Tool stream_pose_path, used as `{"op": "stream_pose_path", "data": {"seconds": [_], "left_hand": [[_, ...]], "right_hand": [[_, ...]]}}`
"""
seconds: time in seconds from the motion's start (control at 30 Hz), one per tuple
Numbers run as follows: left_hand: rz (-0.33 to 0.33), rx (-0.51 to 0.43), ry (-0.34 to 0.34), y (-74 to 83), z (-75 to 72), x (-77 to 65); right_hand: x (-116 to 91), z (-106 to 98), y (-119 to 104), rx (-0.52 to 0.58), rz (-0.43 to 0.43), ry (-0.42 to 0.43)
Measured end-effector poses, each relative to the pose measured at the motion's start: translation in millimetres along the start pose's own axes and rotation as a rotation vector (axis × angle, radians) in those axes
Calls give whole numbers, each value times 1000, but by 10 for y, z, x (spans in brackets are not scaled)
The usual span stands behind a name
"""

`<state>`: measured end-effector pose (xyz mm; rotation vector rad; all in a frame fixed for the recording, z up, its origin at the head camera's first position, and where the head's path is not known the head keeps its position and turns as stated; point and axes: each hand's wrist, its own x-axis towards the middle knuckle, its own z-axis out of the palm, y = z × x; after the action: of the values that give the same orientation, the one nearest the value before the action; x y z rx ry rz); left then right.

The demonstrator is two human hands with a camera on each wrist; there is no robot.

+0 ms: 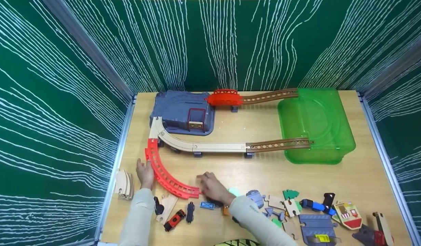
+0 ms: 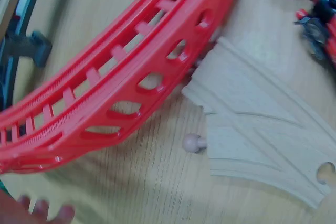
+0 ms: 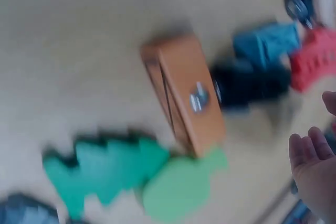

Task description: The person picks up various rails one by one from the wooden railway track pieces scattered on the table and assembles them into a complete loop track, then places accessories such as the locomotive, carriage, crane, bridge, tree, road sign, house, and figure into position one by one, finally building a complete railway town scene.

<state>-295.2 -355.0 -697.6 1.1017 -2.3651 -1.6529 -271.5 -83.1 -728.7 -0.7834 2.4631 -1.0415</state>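
Note:
A red curved toy railway track (image 1: 165, 178) runs from a wooden switch track (image 1: 156, 128) down toward the front of the table. Beside the upper part of its outer edge is my left hand (image 1: 144, 172), fingers extended and holding nothing. My right hand (image 1: 210, 186) hovers just past the track's lower end, fingers loosely bent with nothing between them. In the left wrist view the red track (image 2: 115, 77) stands raised over the table, and fingertips (image 2: 64, 214) show at the bottom left. The right wrist view has the right hand (image 3: 315, 182) at its right edge.
A grey tunnel block (image 1: 176, 112), a red bridge (image 1: 225, 98), brown tracks (image 1: 279, 145) and a green bin (image 1: 316, 126) form a line at the back. Wooden curves (image 1: 124, 184) lie at left. Trains (image 1: 175, 220), trees (image 1: 291, 194) and loose pieces litter the front.

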Motion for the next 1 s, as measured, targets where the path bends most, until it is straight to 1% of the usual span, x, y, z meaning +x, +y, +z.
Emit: {"op": "stream_pose_path", "data": {"seconds": [0.07,0.17,0.23,0.3,0.37,0.43,0.5,0.6,0.7,0.77,0.83,0.93,1.0], "left_hand": [[74,107,70,13,-18,-102],[176,184,149,48,-6,-272],[249,213,172,68,21,-388],[322,215,176,68,64,-508],[383,212,159,42,116,-632],[443,204,128,6,174,-762],[499,207,86,-38,235,-899],[595,253,27,-121,328,-1089],[673,322,-22,-224,424,-1260],[710,355,-60,-294,486,-1365],[728,386,-98,-354,547,-1471],[747,434,-140,-440,637,-1599],[763,459,-159,-496,690,-1660]], "right_hand": [[-31,-150,7,41,10,15],[-122,-384,29,90,23,42],[-200,-541,57,112,12,78],[-290,-690,102,110,-16,126],[-398,-842,150,126,-36,176],[-520,-986,207,124,-49,227],[-656,-1131,267,138,-39,273],[-902,-1329,367,147,-2,334],[-1185,-1504,483,147,29,386],[-1395,-1611,560,137,48,420],[-1617,-1702,634,135,77,460],[-1952,-1804,716,115,152,516],[-2148,-1830,757,101,194,551]]}}
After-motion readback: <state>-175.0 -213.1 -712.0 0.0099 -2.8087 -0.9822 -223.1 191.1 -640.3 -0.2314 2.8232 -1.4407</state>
